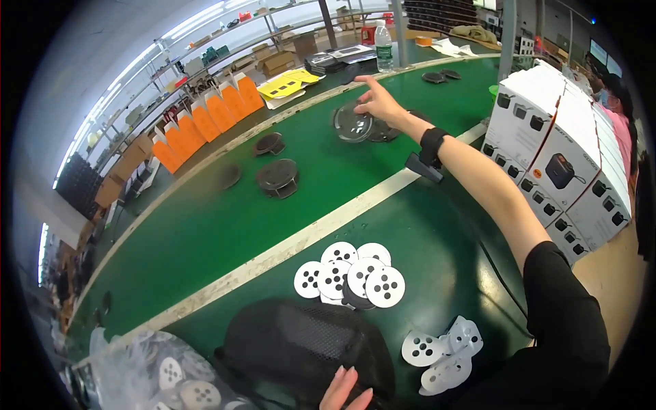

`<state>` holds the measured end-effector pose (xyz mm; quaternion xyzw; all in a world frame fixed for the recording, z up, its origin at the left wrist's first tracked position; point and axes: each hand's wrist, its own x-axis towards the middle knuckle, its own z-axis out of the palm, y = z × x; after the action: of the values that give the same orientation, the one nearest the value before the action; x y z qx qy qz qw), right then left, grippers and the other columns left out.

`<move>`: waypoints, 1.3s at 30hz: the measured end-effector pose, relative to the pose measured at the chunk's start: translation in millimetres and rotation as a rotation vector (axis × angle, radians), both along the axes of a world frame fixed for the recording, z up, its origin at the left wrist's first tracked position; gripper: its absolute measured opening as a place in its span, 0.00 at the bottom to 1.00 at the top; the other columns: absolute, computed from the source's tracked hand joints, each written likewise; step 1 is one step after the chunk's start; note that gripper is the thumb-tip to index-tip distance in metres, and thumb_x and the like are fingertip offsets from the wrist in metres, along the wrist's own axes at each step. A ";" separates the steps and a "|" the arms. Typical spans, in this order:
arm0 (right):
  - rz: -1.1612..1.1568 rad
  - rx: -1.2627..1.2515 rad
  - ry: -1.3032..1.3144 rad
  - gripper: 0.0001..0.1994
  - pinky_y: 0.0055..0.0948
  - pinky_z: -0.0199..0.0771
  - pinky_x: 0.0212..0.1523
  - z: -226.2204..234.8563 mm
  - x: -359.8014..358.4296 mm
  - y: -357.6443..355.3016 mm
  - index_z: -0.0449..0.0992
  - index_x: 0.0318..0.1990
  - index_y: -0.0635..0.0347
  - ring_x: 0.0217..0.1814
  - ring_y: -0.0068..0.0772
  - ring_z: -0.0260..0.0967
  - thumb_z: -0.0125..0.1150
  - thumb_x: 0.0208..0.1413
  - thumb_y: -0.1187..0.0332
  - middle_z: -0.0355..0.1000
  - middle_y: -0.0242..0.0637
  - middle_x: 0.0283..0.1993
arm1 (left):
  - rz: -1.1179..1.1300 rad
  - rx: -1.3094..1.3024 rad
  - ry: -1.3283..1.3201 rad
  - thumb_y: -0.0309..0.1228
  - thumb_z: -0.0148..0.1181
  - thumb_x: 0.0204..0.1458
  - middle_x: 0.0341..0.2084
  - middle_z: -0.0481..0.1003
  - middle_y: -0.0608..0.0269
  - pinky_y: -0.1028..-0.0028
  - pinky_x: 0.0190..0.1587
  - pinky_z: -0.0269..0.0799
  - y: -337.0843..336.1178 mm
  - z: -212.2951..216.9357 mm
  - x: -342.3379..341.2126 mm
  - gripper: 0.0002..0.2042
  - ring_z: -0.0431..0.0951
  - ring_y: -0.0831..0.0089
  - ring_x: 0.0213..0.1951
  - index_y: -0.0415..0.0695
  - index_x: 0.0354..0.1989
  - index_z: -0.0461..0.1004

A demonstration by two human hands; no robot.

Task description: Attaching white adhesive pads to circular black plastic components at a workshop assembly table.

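My right hand (381,108) reaches far out over the green belt, index finger stretched out and fingers apart. Right at its fingertips is a clear, round, dome-like piece (353,124), blurred; whether they touch it I cannot tell. Partly behind the wrist lies a dark round part (384,132). At the lower edge, the fingers of my left hand (345,391) rest spread on a black mesh-sided pouch (301,342). Beyond the pouch lies a pile of white discs with black dots (386,287).
Dark round parts on wire-like stands (278,178) sit on the belt. White-and-translucent discs (447,352) lie to the right, a plastic bag of discs (195,393) at lower left. White boxes (560,157) are stacked at right. A bottle (384,55) and orange holders (219,109) stand beyond.
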<state>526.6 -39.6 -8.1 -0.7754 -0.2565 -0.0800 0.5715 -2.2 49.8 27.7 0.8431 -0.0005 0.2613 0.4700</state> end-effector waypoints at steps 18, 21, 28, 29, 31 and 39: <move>1.332 -0.381 0.239 0.33 0.19 0.66 0.32 102.4 -361.9 -35.5 0.58 0.57 0.53 0.32 0.19 0.64 0.62 0.40 0.79 0.65 0.33 0.34 | -0.480 -0.949 0.223 0.43 0.52 0.55 0.42 0.72 0.43 0.73 0.46 0.69 15.9 -5.0 -16.5 0.34 0.76 0.61 0.41 0.27 0.60 0.50; 1.322 -0.466 0.182 0.31 0.25 0.67 0.36 100.7 -371.5 -42.0 0.61 0.55 0.54 0.33 0.24 0.66 0.62 0.38 0.75 0.66 0.34 0.33 | -0.469 -0.849 0.386 0.26 0.54 0.53 0.41 0.73 0.46 0.81 0.41 0.67 6.3 7.1 -15.4 0.28 0.75 0.69 0.41 0.27 0.59 0.52; 0.795 -0.098 -0.184 0.17 0.27 0.68 0.32 95.6 -373.5 -68.4 0.71 0.39 0.62 0.31 0.30 0.69 0.64 0.43 0.64 0.71 0.40 0.30 | -0.452 -0.943 0.399 0.14 0.50 0.48 0.39 0.74 0.53 0.82 0.40 0.69 -9.6 -1.3 -1.7 0.29 0.75 0.77 0.37 0.28 0.61 0.49; 0.648 -0.044 -0.269 0.15 0.27 0.67 0.31 99.2 -371.6 -76.9 0.72 0.36 0.63 0.30 0.28 0.68 0.65 0.43 0.64 0.71 0.38 0.28 | -0.445 -0.988 0.373 0.14 0.49 0.48 0.38 0.75 0.52 0.82 0.40 0.70 -17.2 1.9 0.8 0.29 0.76 0.76 0.37 0.28 0.61 0.49; 0.512 -0.079 -0.234 0.11 0.18 0.65 0.33 109.0 -375.6 -94.1 0.69 0.30 0.64 0.30 0.15 0.64 0.67 0.44 0.71 0.67 0.26 0.27 | -0.406 -0.988 0.295 0.13 0.49 0.48 0.39 0.75 0.51 0.81 0.41 0.70 -18.1 -2.9 1.6 0.29 0.76 0.75 0.38 0.28 0.60 0.49; 0.403 -0.027 -0.392 0.08 0.26 0.66 0.24 72.4 -423.7 -148.3 0.72 0.29 0.66 0.23 0.35 0.67 0.64 0.40 0.80 0.68 0.39 0.23 | -0.117 -0.841 -0.037 0.11 0.49 0.46 0.34 0.74 0.54 0.80 0.39 0.70 -36.9 -20.7 7.1 0.17 0.75 0.75 0.37 0.36 0.44 0.58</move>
<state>102.9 -187.8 64.3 -0.6860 -0.5121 -0.1097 0.5051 4.8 12.9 7.0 0.5717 0.0501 0.2269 0.7869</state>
